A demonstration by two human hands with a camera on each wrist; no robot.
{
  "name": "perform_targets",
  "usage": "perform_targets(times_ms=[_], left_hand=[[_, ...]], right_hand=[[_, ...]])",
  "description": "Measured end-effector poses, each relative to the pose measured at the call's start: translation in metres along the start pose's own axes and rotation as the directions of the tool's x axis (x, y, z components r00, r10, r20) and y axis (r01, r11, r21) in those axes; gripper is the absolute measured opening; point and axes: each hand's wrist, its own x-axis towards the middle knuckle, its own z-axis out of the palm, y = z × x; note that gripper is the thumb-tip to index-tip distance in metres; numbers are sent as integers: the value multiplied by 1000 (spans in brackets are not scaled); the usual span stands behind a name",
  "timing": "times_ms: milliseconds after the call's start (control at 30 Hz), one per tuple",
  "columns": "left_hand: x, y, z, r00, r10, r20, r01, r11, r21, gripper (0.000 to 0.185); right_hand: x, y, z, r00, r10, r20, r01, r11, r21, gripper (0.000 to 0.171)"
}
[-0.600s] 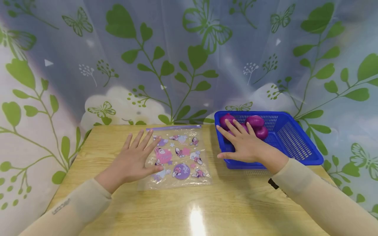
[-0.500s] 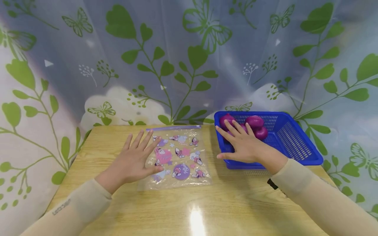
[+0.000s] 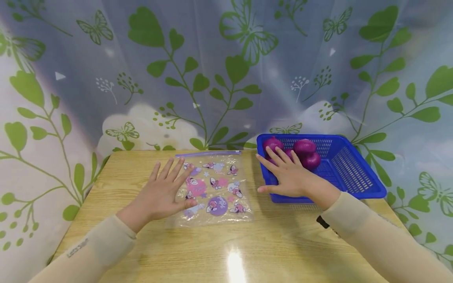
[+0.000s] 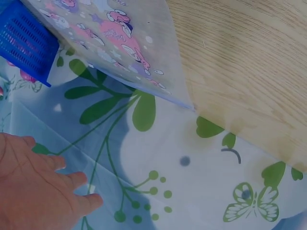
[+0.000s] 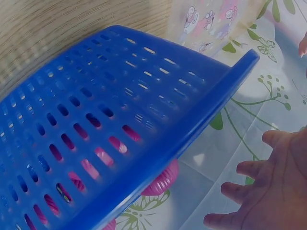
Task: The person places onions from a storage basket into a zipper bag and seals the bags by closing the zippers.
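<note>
The left hand lies with spread fingers on the printed zip bag mid-tabletop, apparently steadying it, while the right hand, fingers splayed, hovers over the blue basket of red onions at the right edge.

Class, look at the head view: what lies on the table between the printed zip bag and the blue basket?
Nothing: in the head view, only bare table separates zip bag from blue basket.

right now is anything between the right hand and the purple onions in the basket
Only the blue basket's near left wall. The right hand hovers open over that corner, fingers pointing at the purple onions in the far left of the basket. From above, nothing visible covers them.
</note>
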Motion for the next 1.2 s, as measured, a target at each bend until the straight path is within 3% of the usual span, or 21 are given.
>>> perform_targets(times_ms=[267, 933, 1200], left_hand=[[1, 1, 5, 1000, 15, -28, -16, 1000, -24, 94], [4, 10, 13, 1000, -8, -20, 7, 999, -47, 94], [1, 14, 21, 999, -6, -37, 2, 996, -92, 93]], right_hand=[[1, -4, 2, 1000, -16, -10, 16, 1000, 5, 99], [4, -18, 16, 991, -112, -76, 115, 993, 31, 93], [8, -26, 22, 989, -138, -46, 139, 990, 29, 92]])
